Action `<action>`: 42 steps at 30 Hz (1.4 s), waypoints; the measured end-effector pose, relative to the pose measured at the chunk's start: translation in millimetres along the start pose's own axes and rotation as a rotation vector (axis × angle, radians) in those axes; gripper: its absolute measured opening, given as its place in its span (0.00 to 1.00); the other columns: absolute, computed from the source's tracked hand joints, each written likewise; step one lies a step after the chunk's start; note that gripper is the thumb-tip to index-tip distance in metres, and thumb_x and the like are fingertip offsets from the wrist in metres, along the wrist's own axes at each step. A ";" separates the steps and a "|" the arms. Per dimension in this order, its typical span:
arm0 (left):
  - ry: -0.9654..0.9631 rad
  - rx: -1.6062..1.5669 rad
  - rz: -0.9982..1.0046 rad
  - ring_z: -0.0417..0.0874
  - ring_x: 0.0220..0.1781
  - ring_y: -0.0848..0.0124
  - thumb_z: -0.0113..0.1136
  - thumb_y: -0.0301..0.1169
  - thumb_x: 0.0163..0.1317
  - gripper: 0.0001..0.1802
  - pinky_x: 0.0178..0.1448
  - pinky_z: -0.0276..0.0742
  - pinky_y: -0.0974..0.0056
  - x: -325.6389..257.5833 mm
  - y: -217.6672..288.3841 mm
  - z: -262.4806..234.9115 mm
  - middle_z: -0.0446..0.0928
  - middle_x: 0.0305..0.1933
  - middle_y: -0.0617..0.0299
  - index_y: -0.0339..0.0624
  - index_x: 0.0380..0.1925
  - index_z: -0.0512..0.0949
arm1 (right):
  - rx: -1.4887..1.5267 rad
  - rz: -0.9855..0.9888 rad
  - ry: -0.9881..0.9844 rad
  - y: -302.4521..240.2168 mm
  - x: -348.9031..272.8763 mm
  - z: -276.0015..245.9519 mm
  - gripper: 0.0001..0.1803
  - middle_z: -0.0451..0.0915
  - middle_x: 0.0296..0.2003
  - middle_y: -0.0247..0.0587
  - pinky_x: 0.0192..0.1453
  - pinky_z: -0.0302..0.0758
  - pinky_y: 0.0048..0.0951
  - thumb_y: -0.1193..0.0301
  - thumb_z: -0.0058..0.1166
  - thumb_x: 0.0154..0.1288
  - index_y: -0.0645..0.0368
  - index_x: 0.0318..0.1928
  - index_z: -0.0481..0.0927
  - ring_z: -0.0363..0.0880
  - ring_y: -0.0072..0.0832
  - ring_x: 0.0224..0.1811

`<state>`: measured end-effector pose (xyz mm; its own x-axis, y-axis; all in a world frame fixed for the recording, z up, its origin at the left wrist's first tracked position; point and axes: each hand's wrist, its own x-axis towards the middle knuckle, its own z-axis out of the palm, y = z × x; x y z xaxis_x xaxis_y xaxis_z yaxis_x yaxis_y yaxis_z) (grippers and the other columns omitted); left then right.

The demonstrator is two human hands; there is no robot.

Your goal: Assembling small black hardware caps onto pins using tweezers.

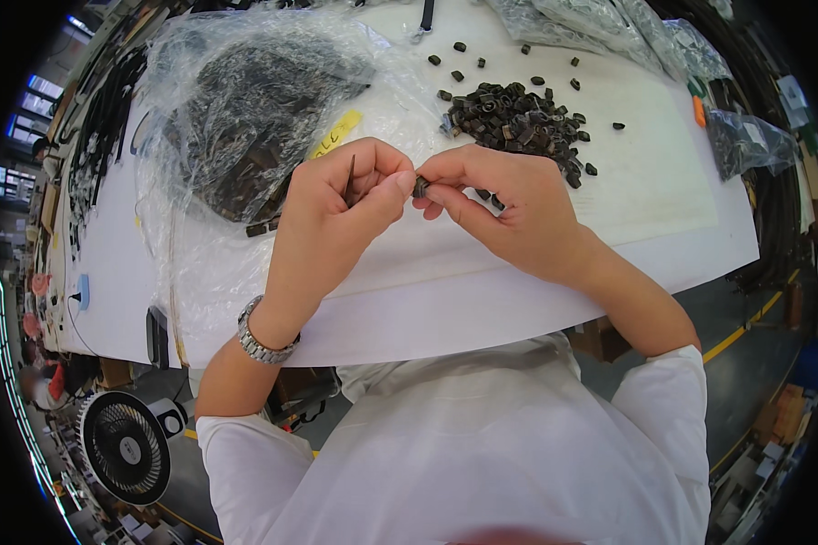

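Observation:
In front of my chest, both hands meet at the fingertips over a small dark loop [421, 186]. My right hand [509, 195] pinches the loop between thumb and fingers. The thumb and forefinger of my left hand [350, 204] press together at the loop's left side. A thin, dark, pointed tool [351, 177] is tucked in the left hand, its tip pointing up; its lower end is hidden by the fingers. Beyond my right hand lies a heap of similar small dark loops [518, 123], with several scattered around it.
A large clear plastic bag [273, 109] of dark pieces lies at the left, with a yellow label [338, 132] beside it. Long dark straps [100, 136] hang along the left edge. More plastic bags [591, 32] lie at the back right. A fan [124, 448] stands lower left.

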<state>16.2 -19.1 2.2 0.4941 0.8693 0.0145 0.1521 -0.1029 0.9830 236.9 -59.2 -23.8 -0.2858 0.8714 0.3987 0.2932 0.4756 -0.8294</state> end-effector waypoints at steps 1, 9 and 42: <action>-0.009 -0.017 -0.046 0.70 0.27 0.90 0.65 0.28 0.75 0.07 0.31 0.62 0.78 1.0 -1.0 -0.8 0.80 0.28 0.73 0.34 0.40 0.83 | -0.132 -0.042 -0.017 0.2 -0.7 0.3 0.07 0.92 0.39 0.44 0.50 0.87 0.26 0.77 0.62 0.75 0.68 0.49 0.84 0.93 0.26 0.43; 0.083 0.149 0.159 0.67 0.27 0.90 0.64 0.24 0.73 0.03 0.31 0.56 0.78 -6.1 -1.3 10.9 0.77 0.28 0.75 0.36 0.40 0.83 | 0.706 0.462 -0.029 -4.7 8.3 -5.9 0.10 0.92 0.41 0.48 0.53 0.88 0.26 0.76 0.62 0.76 0.71 0.51 0.84 0.93 0.29 0.44; 0.050 -0.001 0.050 0.73 0.28 0.87 0.62 0.29 0.77 0.09 0.32 0.67 0.75 3.2 -16.3 15.3 0.84 0.29 0.70 0.33 0.46 0.84 | 0.360 0.284 0.167 0.5 1.7 10.6 0.08 0.90 0.38 0.41 0.46 0.84 0.23 0.75 0.61 0.76 0.70 0.47 0.86 0.88 0.21 0.38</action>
<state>28.4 -22.0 -16.6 0.4575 0.8863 0.0725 0.1274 -0.1460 0.9810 226.9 -58.8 -27.8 -0.0813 0.9821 0.1700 -0.0045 0.1702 -0.9854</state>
